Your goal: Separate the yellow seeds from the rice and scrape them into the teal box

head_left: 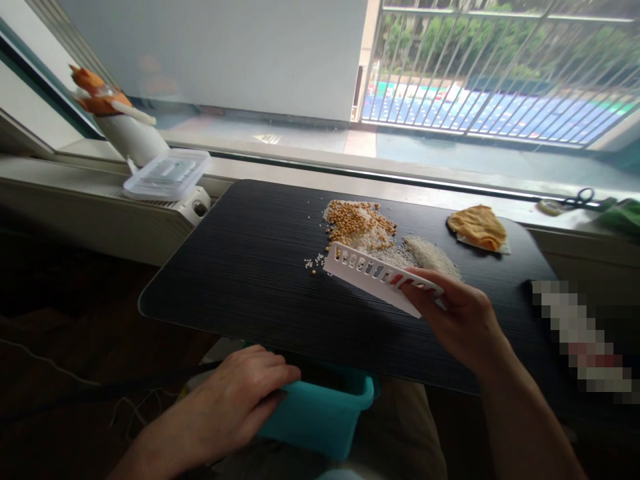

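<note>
Right grip: ours [453, 307], fingers and thumb closed on the right end of a white slotted strip [370, 283].
Slotted strip: we hold it tilted above the desk [225, 267]; it is thin, pale and smooth-faced, with a row of rounded openings along its upper side and its far left corner beside the grain.
Yellow beans: small, round and golden [343, 223], heaped toward the back of the desk and mixed with white grains.
White grains: a paler mound [433, 259] lies to the right of the beans, near our right grip, with a few strays and a single bean left of the strip.
Left grip: ours too [250, 383], clasped over the rim of a teal bin [315, 420] below the desk's near edge.
Folded cloth: mustard-yellow and wrinkled [477, 229], at the desk's far right, by the window.
</note>
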Tool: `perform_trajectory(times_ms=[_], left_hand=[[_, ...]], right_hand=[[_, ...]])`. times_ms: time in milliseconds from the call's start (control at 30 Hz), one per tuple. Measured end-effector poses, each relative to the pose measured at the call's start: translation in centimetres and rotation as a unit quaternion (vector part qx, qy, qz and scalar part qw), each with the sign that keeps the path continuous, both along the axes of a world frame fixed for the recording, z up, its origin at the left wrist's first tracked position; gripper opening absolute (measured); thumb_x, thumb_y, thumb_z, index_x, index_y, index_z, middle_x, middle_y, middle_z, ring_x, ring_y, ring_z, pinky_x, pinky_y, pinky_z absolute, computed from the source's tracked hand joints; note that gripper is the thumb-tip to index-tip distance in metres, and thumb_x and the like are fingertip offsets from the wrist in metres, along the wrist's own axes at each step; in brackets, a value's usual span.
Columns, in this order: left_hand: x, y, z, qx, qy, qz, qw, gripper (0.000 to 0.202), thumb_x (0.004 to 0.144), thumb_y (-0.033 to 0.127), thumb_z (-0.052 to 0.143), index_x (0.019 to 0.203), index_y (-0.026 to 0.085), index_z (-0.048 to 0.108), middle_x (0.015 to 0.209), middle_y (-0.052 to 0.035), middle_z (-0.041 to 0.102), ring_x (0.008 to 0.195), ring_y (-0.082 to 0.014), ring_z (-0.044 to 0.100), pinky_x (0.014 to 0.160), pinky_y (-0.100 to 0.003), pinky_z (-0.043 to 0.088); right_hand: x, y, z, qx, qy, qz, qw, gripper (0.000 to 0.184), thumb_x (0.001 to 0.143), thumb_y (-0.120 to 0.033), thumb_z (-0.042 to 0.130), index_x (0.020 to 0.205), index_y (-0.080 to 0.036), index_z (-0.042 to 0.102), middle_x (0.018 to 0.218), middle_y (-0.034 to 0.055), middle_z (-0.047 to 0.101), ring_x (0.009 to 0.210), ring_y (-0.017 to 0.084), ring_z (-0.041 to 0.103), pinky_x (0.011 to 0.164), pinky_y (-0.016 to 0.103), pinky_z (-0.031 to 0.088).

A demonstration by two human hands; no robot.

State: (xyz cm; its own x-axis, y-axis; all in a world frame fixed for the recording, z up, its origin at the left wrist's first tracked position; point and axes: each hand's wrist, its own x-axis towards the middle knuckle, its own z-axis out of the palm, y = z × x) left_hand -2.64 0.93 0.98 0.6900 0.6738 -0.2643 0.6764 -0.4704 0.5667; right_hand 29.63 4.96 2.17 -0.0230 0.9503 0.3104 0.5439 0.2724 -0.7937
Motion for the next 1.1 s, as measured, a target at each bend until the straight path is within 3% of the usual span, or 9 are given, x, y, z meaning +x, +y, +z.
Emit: perform_trajectory(times_ms=[167, 367, 633, 867, 1033, 1100], left_hand=[[-0.5, 0.0, -0.1, -0.009, 0.0, 0.011, 1.0, 0.031, 0.089, 0.005, 0.054, 0.111, 0.024, 0.067, 0.097, 0.0001, 0.069, 0.094, -0.0198, 0.064, 0.092, -0.033, 0.042], [-1.0, -0.2, -0.4, -0.01, 0.0, 0.019, 1.0, 0.036, 0.088, 0.005, 0.054, 0.115, 0.025, 0.067, 0.099, -0.0006, 0.069, 0.096, -0.0208, 0.064, 0.091, -0.033, 0.043], [-1.9, -0.5, -0.4, 0.01, -0.01, 0.036, 0.999, 0.032, 0.089, 0.006, 0.054, 0.11, 0.026, 0.068, 0.096, 0.0006, 0.069, 0.093, -0.0197, 0.063, 0.088, -0.031, 0.044], [-2.3, -0.5, 0.0, 0.039, -0.009, 0.04, 0.998, 0.036, 0.086, 0.005, 0.053, 0.11, 0.027, 0.068, 0.099, 0.0009, 0.071, 0.095, -0.0194, 0.065, 0.089, -0.029, 0.044], [-2.5, -0.4, 0.6, -0.002, 0.003, 0.056, 0.998, 0.03, 0.088, 0.008, 0.051, 0.103, 0.027, 0.068, 0.097, 0.0014, 0.069, 0.093, -0.0183, 0.063, 0.084, -0.027, 0.043], [-2.5, -0.3, 0.6, -0.014, 0.006, 0.058, 0.998, 0.03, 0.088, 0.007, 0.05, 0.102, 0.026, 0.068, 0.093, 0.0018, 0.067, 0.091, -0.0177, 0.062, 0.081, -0.026, 0.043]], right_hand=[[-0.4, -0.2, 0.5, 0.003, 0.002, 0.043, 0.999, 0.016, 0.093, -0.028, 0.064, 0.102, -0.025, 0.076, 0.093, 0.0008, 0.079, 0.078, 0.016, 0.074, 0.063, 0.02, 0.056], [-3.2, 1.8, 1.0, 0.082, -0.053, 0.054, 0.994, 0.016, 0.092, -0.021, 0.062, 0.101, -0.022, 0.076, 0.096, 0.0024, 0.08, 0.084, 0.016, 0.074, 0.073, 0.022, 0.057], [-2.9, 0.7, 2.0, 0.081, -0.074, 0.069, 0.992, 0.016, 0.093, -0.019, 0.062, 0.101, -0.022, 0.075, 0.093, 0.0011, 0.079, 0.078, 0.013, 0.072, 0.068, 0.018, 0.055], [-3.5, 0.5, 1.1, 0.024, -0.039, 0.13, 0.99, 0.017, 0.095, -0.021, 0.06, 0.105, -0.023, 0.074, 0.101, 0.0019, 0.078, 0.091, 0.013, 0.072, 0.081, 0.019, 0.055], [-2.9, -1.7, 2.8, -0.075, -0.035, 0.239, 0.967, 0.019, 0.096, -0.02, 0.057, 0.104, -0.026, 0.073, 0.1, 0.0002, 0.077, 0.087, 0.012, 0.072, 0.075, 0.015, 0.055], [-2.0, -2.6, 3.3, -0.079, -0.033, 0.236, 0.968, 0.018, 0.095, -0.02, 0.058, 0.103, -0.027, 0.074, 0.099, -0.0005, 0.078, 0.085, 0.013, 0.073, 0.073, 0.016, 0.056]])
